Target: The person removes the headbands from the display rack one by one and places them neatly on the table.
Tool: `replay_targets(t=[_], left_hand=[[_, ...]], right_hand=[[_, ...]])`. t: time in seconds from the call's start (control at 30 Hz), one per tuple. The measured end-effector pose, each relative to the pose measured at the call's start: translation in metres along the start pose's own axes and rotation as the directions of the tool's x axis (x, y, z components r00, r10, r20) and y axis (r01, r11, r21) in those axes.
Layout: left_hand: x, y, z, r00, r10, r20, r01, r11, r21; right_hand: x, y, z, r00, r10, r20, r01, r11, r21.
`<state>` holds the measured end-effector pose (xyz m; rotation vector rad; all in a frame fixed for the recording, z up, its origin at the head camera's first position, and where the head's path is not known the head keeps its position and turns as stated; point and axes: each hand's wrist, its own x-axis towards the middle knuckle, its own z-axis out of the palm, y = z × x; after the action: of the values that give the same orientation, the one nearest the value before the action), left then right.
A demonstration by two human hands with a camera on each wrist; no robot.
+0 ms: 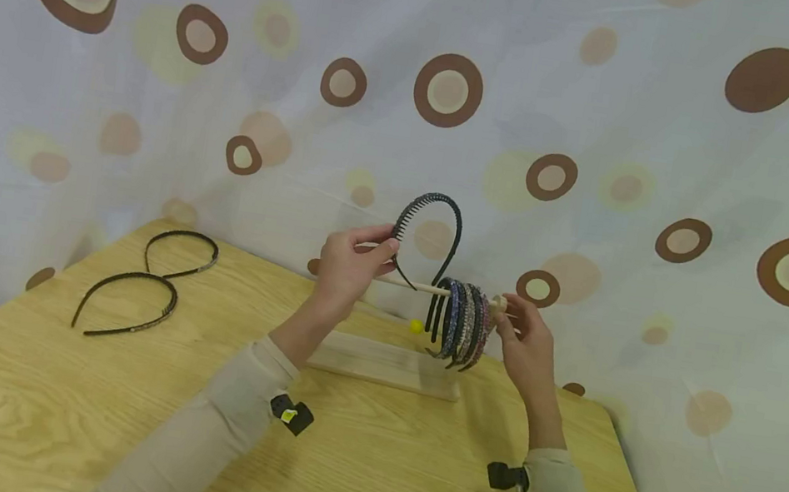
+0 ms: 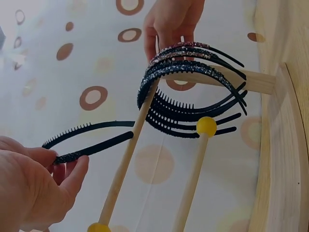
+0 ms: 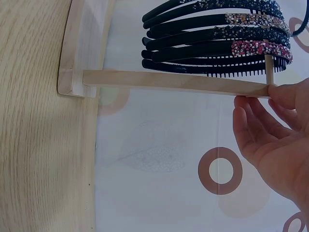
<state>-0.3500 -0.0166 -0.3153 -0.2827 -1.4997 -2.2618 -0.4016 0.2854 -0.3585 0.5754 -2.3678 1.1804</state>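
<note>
1. Circle-patterned cloth hangs behind a wood-grained tabletop, where a stand's pale base lies toward the far edge.
2. Pinched between the left hand's thumb and fingers, a toothed black headband is raised above the base, its ends down at the rod, left of the bunched headbands.
3. Thumb and fingers of the right hand grip the top of the post, apparently steadying it.
4. Hanging this headband seems the step in hand; next calls for sliding it right along the rod, then letting go. Two loose headbands lie at left.
5. Overlap prevents a sure count of the bunch; the second rod is cut off, and whether the held headband bears on the rod I cannot tell.
</note>
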Motion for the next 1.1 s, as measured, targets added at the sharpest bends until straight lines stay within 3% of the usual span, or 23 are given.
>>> replay_targets(t=[0.23, 0.47, 0.6, 0.8, 1.0, 1.1], left_hand=[[0.011, 0.003, -0.019, 0.995, 0.082, -0.054, -0.082, 0.997, -0.005], [0.026, 0.007, -0.053, 0.984, 0.153, -0.095, -0.150, 0.988, 0.045], [0.033, 0.010, -0.075, 0.983, 0.148, -0.112, -0.139, 0.987, 0.081], [0.045, 0.007, -0.124, 0.984, 0.123, -0.127, -0.103, 0.983, 0.151], [0.054, -0.005, -0.171, 0.986, 0.049, -0.159, -0.018, 0.981, 0.192], [0.056, -0.012, -0.193, 0.984, 0.007, -0.179, 0.037, 0.969, 0.245]], right_hand=[[-0.003, 0.000, -0.002, 1.000, -0.020, 0.000, 0.020, 1.000, 0.019], [-0.010, -0.041, -0.005, 0.999, -0.037, 0.000, 0.037, 0.999, 0.002], [-0.008, -0.030, -0.005, 0.999, -0.042, -0.003, 0.042, 0.999, 0.004], [0.001, 0.001, -0.001, 1.000, -0.024, 0.007, 0.024, 1.000, 0.010], [-0.001, 0.003, -0.002, 1.000, -0.025, 0.000, 0.025, 1.000, 0.005], [-0.002, 0.002, -0.001, 1.000, -0.029, 0.002, 0.029, 1.000, 0.010]])
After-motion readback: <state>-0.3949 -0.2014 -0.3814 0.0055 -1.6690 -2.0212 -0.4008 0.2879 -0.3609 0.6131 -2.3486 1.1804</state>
